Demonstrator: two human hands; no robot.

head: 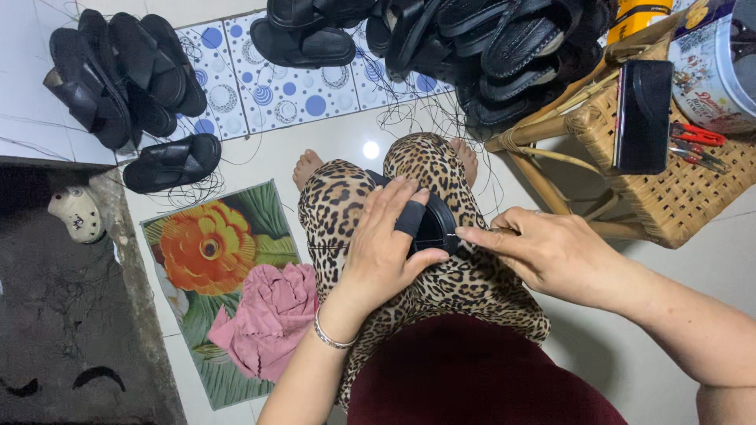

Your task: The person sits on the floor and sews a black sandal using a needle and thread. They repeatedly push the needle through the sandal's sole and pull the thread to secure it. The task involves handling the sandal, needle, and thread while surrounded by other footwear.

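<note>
Pinching a thin thread with your right hand (551, 252) while your left hand (386, 248) clamps the black sandal (431, 224) on your lap, you risk pricking the wrapped left fingers (410, 219) if it slips.

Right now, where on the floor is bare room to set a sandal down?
Bare white tile lies right of the leopard-print legs, below the wicker stool, and between the floral mat and the dotted mat. Crowded: the sandal pile at the top, loose threads around the feet, and the stool top.
</note>
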